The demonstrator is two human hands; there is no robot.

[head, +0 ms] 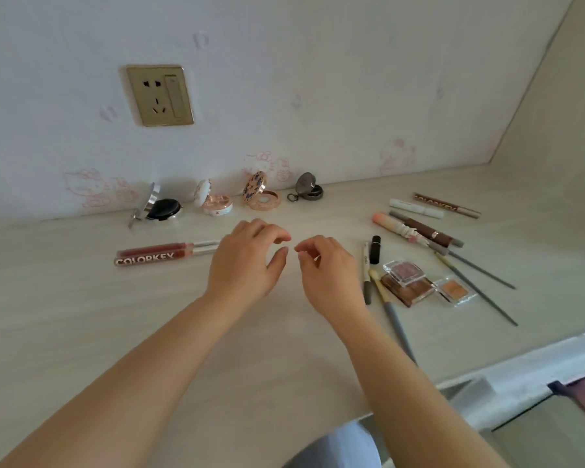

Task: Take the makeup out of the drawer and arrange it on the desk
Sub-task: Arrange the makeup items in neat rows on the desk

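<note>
Both hands hang over the middle of the desk [81, 332] with nothing in them. The left hand [247, 261] has loosely bent fingers spread a little apart. The right hand [325, 268] has its fingers curled in closer, with the tips near the thumb, but I see nothing pinched there. The two hands are near each other and do not touch.

Just left of the left hand lie two lip gloss tubes [166, 253], side by side and touching, like a neat pair. At the back, by the wall, four small compacts stand open in a row: a black one [159, 207], a white one [213, 202], a pink one [260, 195] and a grey one [309, 190]. I think they are lined up to look tidy.

To the right, the rest is still a jumble: a black lipstick [375, 249], brushes [392, 319], eyeshadow boxes [409, 282] and more tubes [416, 208], some crossing each other. I think these need sorting next. The drawer [554, 420] sits open at the lower right.
</note>
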